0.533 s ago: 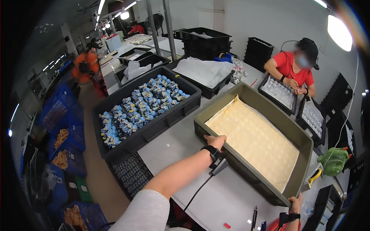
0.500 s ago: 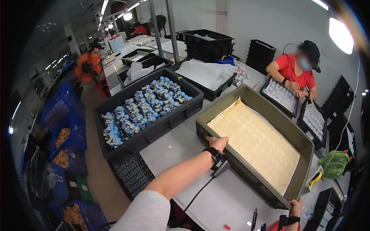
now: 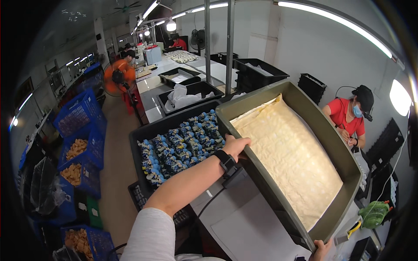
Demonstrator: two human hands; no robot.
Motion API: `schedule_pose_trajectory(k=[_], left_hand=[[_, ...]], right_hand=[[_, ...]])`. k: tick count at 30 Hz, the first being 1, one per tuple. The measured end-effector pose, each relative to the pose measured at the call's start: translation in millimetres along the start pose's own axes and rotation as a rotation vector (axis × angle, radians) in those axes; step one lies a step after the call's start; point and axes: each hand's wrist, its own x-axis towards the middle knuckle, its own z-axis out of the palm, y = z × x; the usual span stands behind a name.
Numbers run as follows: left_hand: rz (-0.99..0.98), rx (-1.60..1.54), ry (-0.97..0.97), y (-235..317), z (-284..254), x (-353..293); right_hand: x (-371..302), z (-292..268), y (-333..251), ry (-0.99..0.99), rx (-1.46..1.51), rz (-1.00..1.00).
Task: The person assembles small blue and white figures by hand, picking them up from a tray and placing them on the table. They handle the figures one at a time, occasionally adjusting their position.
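Observation:
An olive-grey plastic crate [image 3: 300, 93] hangs tilted above the table between my two hands. A crinkled cream-coloured sheet [image 3: 287, 161] covers its floor; whatever lies beneath is hidden. My left hand [image 3: 235, 147] grips the crate's left wall, fingers hooked under its side. At the near right corner, my right hand [image 3: 321, 251] is closed on the rim. The raised crate overlaps the right part of a black crate [image 3: 150, 124], which holds rows of small blue figurines [image 3: 183, 145].
White worktable [image 3: 248, 222] below. Black trays [image 3: 183, 98] stand farther back. A co-worker in red [image 3: 348, 115] sits at the far right, near a green fan [image 3: 374, 214]. Blue baskets [image 3: 80, 113] line the left aisle beside an orange fan [image 3: 118, 77]. Two metal posts [image 3: 229, 48] rise behind.
Both hands have lifted the olive-grey crate off the table and moved it left, partly over the crate of figurines. My view has tilted up a little.

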Motion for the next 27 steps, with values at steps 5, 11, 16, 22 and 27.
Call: schedule_pose_trajectory(k=[5,11,16,22,27], left_hand=[[0.024,-0.043,0.073,50,-133,63],[-0.006,0.017,0.248,77,-274,144],[0.021,-0.117,0.137,75,-335,181],[0.2,-0.119,0.334,95,-365,164],[0.408,-0.093,0.573,80,-439,94]], right_hand=[[8,127,-89,-0.065,0.611,0.099],[0,243,-174,-0.23,0.535,0.14],[-19,292,-214,-0.28,0.484,0.161],[-11,353,-229,-0.239,0.554,0.115],[9,374,-227,-0.247,0.588,0.111]])
